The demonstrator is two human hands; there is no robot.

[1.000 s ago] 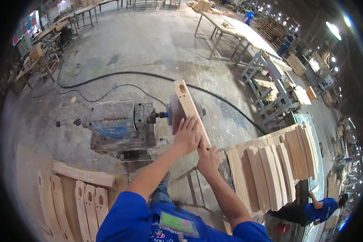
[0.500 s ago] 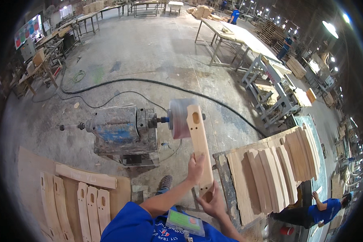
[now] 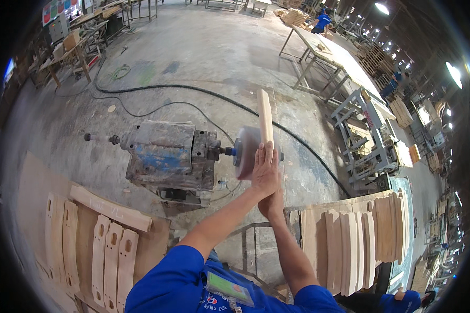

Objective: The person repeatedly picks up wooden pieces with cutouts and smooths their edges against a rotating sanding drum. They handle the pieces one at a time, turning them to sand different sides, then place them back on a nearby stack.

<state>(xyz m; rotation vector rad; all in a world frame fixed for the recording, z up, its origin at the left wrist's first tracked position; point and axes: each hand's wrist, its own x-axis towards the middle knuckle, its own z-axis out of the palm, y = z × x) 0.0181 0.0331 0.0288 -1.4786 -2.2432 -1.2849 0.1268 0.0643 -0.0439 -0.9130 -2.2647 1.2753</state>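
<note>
A pale wooden slat [image 3: 265, 117], narrow edge up, stands out away from me over the spinning sanding drum [image 3: 248, 156] and appears to rest against it. My left hand [image 3: 266, 175] lies over the slat's near part, fingers stretched along it and pressing on it. Just below, my right hand [image 3: 271, 203] is closed at the slat's near end, its fingers mostly hidden beneath the left hand. The drum sits on the shaft of a worn grey and blue motor [image 3: 164, 151], left of my hands.
Slotted slats [image 3: 99, 255] lie on a board at the lower left. More slats [image 3: 350, 245] are stacked on a stand at the right. A black hose [image 3: 188, 87] crosses the floor beyond the drum. Behind the stand is a grey metal frame [image 3: 368, 130]; a co-worker [image 3: 397, 301] is at lower right.
The slat has turned from its broad slotted face onto its edge and moved farther away across the drum. Both hands have moved forward and come together. The view has shifted.
</note>
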